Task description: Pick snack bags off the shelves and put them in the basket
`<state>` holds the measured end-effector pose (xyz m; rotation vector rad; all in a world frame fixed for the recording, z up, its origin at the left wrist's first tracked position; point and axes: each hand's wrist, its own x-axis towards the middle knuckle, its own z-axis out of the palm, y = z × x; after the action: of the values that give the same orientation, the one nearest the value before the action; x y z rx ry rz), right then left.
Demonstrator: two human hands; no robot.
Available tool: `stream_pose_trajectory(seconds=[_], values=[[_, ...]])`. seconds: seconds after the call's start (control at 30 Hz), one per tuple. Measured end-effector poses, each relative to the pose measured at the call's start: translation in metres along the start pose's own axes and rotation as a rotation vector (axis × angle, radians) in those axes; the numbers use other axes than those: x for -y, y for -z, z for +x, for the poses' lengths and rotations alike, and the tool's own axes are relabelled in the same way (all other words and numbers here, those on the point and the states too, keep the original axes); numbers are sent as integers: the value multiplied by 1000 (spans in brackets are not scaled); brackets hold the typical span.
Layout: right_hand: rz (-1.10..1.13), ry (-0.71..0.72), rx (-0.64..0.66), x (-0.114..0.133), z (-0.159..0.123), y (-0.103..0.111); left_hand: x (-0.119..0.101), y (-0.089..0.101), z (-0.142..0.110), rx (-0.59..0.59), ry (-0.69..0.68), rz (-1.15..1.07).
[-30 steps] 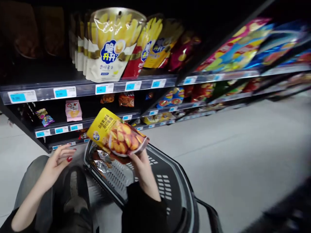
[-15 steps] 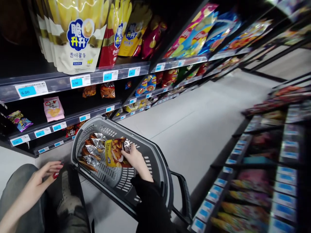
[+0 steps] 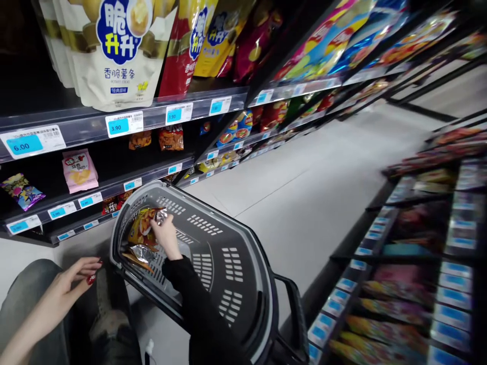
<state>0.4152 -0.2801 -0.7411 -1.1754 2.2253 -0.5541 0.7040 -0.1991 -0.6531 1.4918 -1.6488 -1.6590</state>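
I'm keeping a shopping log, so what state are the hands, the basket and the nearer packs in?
Shopping basket, open-topped, partly filled
Yellow snack pouch, held inside the shopping basket, partly hidden
Right hand, closed on the yellow snack pouch
Left hand, half open, holding nothing
White potato-stick pouch, standing upright
Pink snack bag, front showing

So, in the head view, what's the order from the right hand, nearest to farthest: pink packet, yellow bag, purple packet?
1. Yellow bag: in the right hand, inside the basket.
2. Pink packet: left, on the shelf.
3. Purple packet: farther left, same shelf.
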Motion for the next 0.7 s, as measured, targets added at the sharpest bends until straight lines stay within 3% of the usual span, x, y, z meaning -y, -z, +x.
stream_pose_trajectory(seconds=[0.17, 0.33, 0.47, 0.7], values=[[-93, 82, 65, 16, -8, -63, 0, 6, -4, -35, 18, 22], [-246, 111, 144, 15, -12, -105, 10, 10, -4, -47, 39, 33], [-374, 118, 218, 14, -4, -124, 16, 8, -3, -31, 43, 65], [-578, 188, 350, 4, 1, -136, 25, 6, -1, 5, 55, 151]])
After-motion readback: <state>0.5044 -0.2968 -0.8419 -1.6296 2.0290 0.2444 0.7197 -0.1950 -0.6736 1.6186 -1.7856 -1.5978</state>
